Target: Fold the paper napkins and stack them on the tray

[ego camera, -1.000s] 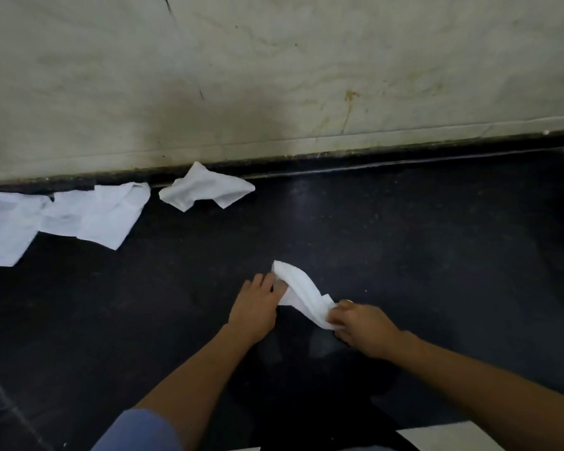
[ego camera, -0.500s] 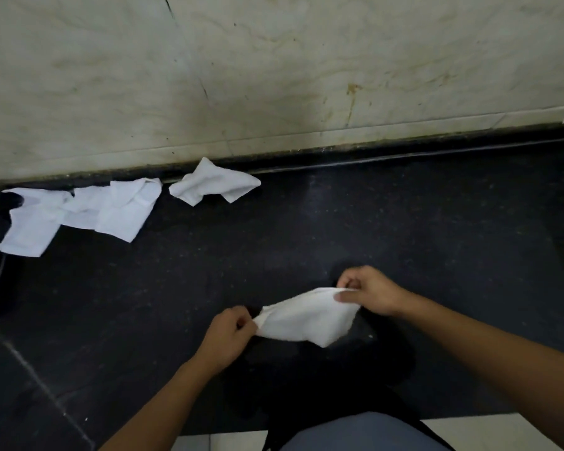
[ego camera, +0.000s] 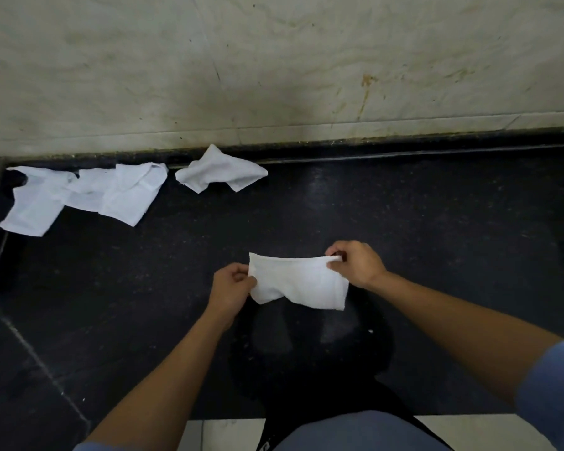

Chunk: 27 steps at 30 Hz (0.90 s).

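No legible text, no labels, no brands, no numbers (the napkin [ego camera: 298,281] plain white), wall [ego camera: 274,60] and counter [ego camera: 404,206] without writing

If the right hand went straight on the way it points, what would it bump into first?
Past the napkin it pinches, the right hand points up-left over dark counter, probably toward the crumpled napkin by the wall; height is unclear.

Black speckled stone counter [ego camera: 420,222], backed by pale marble wall [ego camera: 274,60]. At rear left: overlapping paper napkins [ego camera: 79,195], unfolded. Just right, apart: crumpled napkin [ego camera: 219,172].
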Each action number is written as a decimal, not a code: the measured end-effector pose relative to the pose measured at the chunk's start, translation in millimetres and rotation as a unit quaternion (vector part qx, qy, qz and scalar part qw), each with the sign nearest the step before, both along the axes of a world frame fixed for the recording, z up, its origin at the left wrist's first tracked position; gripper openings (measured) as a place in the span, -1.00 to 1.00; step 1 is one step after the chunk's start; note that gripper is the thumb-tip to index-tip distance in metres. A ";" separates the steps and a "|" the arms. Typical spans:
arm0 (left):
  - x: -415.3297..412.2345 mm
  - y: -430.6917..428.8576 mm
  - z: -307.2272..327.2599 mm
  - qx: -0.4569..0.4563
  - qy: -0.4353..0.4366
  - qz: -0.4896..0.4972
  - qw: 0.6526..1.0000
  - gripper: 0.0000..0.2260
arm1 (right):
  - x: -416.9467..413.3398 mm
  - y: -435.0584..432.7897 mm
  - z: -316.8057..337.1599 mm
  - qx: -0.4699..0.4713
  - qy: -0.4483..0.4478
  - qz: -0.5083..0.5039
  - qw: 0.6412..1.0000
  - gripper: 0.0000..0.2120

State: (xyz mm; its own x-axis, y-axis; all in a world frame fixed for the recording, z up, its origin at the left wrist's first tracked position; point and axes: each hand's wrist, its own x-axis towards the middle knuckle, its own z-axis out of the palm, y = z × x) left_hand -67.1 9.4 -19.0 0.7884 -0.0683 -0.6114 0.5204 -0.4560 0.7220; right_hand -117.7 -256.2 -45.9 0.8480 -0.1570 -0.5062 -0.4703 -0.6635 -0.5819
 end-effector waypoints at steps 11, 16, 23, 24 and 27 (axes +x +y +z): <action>-66.9 62.7 -16.7 0.154 -0.290 -0.407 0.852 -0.72 | -88.9 10.7 19.8 -0.093 -0.196 0.224 0.950 -0.93; -72.3 66.5 -25.5 0.227 -0.299 -0.463 0.803 -0.63 | -113.0 13.7 7.2 -0.060 -0.044 0.271 0.960 -0.84; -43.8 30.9 -25.2 0.263 -0.292 -0.480 0.784 -0.70 | -62.3 17.0 4.2 -0.166 -0.048 0.113 0.979 -0.70; -42.5 28.0 -25.4 0.277 -0.277 -0.491 0.778 -0.68 | -53.8 18.2 3.0 -0.184 -0.018 0.110 0.977 -0.64; -35.0 23.8 -26.5 0.318 -0.250 -0.495 0.769 -0.62 | -30.6 20.8 -1.9 -0.211 0.010 0.103 0.972 -0.72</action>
